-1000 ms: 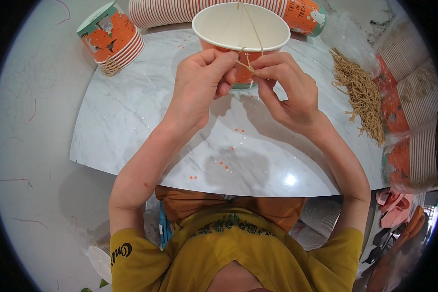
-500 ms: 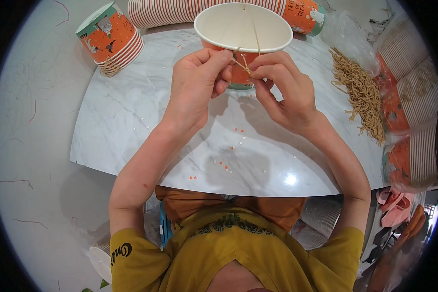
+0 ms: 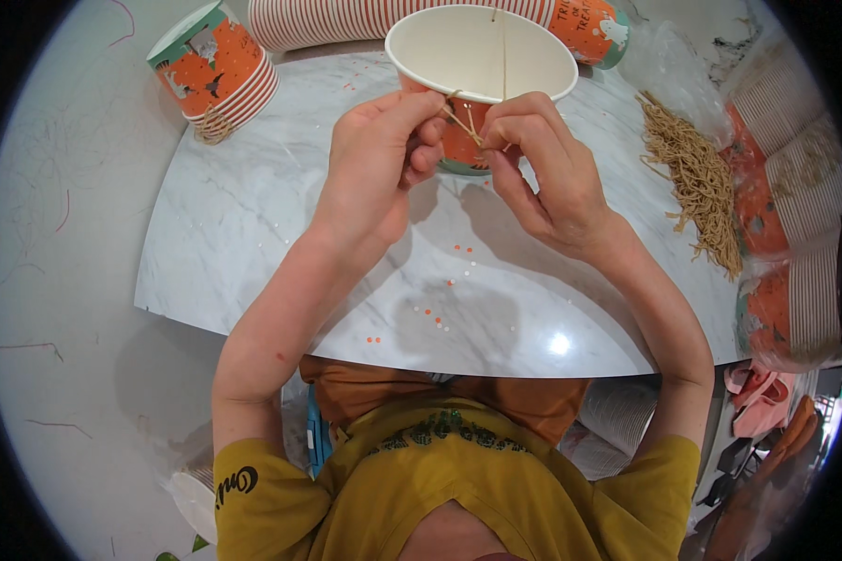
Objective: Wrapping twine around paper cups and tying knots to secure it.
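A large paper bucket point(image 3: 462, 150), orange and green outside with a white inside, stands on the far part of the marbled table. Tan twine point(image 3: 504, 61) runs across its mouth and comes through near the front rim. My left hand point(image 3: 384, 150) pinches the twine between thumb and forefinger just at that rim. Close beside it, my right hand point(image 3: 547, 173) pinches a small knot or loop of the same twine, its fingertips pressed together. The twine stretches between both hands in front of the bucket. The fingers partly hide the knot.
A long row of nested paper buckets point(image 3: 327, 23) lies behind. A shorter stack point(image 3: 220, 79) stands at far left. On the right lie a pile of cut twine point(image 3: 697, 178), a clear plastic bag point(image 3: 674, 75) and wrapped bucket stacks point(image 3: 805, 201). Small paper dots dot the marbled table point(image 3: 253, 271).
The bucket has shifted slightly to the right. My left hand has moved a little, and both hands still pinch the twine.
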`<act>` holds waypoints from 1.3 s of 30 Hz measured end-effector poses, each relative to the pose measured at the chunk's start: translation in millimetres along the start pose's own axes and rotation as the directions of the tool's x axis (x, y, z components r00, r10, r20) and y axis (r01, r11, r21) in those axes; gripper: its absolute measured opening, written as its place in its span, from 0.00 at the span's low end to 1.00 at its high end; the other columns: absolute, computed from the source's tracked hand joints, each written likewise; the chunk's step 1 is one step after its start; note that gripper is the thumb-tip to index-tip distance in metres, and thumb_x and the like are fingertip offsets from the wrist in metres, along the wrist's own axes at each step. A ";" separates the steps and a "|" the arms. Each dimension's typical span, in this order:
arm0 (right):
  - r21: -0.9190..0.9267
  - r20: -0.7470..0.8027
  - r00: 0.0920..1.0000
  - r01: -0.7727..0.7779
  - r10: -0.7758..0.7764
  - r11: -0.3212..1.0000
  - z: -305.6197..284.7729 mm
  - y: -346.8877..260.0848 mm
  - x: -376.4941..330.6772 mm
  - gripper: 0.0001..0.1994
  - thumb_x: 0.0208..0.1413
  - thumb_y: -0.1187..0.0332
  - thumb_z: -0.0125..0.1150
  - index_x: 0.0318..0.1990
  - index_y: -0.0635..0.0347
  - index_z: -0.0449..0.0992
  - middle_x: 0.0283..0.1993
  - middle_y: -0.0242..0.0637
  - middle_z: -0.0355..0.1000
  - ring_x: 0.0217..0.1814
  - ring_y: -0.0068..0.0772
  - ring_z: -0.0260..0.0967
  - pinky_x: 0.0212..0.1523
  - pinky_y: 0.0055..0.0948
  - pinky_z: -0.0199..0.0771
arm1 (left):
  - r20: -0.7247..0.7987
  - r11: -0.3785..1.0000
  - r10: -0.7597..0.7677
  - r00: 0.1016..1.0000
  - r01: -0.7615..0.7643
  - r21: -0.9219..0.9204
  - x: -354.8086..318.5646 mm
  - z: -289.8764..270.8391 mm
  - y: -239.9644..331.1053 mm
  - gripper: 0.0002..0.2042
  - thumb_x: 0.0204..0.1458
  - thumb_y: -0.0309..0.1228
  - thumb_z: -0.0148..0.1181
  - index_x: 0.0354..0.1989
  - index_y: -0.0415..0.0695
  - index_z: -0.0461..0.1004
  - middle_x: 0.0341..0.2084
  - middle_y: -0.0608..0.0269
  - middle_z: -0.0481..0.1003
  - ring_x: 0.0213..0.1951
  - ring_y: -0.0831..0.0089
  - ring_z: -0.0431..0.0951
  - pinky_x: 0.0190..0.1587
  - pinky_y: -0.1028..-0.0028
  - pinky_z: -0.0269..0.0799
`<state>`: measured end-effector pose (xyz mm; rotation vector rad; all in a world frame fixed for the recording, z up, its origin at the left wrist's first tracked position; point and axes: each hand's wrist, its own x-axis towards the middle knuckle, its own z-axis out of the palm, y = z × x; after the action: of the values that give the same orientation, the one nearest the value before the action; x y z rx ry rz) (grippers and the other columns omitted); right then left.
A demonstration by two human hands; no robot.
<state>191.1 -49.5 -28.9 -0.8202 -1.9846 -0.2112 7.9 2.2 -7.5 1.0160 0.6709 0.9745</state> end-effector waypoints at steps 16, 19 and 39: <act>0.113 0.051 0.999 0.000 -0.005 0.994 1.1 -6.3 5.1 0.11 0.49 0.84 0.58 0.38 0.64 0.66 0.38 0.41 0.66 0.35 0.42 0.69 0.32 0.34 0.72 | 0.151 0.921 -0.196 0.969 0.235 -0.310 4.8 -10.7 3.4 0.08 0.56 0.27 0.58 0.28 0.47 0.66 0.19 0.75 0.65 0.17 0.88 0.58 0.19 0.82 0.50; 0.098 0.071 0.997 0.017 -0.024 0.995 0.7 -5.9 4.8 0.11 0.49 0.84 0.58 0.38 0.64 0.67 0.38 0.42 0.66 0.36 0.43 0.69 0.33 0.34 0.72 | 0.161 0.905 -0.216 0.963 0.260 -0.336 6.0 -10.4 3.7 0.08 0.56 0.26 0.58 0.27 0.47 0.66 0.19 0.76 0.65 0.17 0.88 0.58 0.19 0.82 0.50; 0.319 0.016 0.982 -0.182 0.187 0.930 0.1 5.8 -18.0 0.24 0.46 0.92 0.48 0.53 0.66 0.63 0.46 0.41 0.68 0.47 0.35 0.74 0.48 0.29 0.77 | 0.068 0.809 0.351 0.934 -0.339 0.480 -1.7 -1.8 8.6 0.05 0.58 0.27 0.61 0.40 0.42 0.76 0.24 0.74 0.72 0.23 0.87 0.67 0.24 0.84 0.59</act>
<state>200.6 -53.4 -44.8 -0.7829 -1.8493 0.2099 2.7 3.1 -0.2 1.6188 0.7885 1.1635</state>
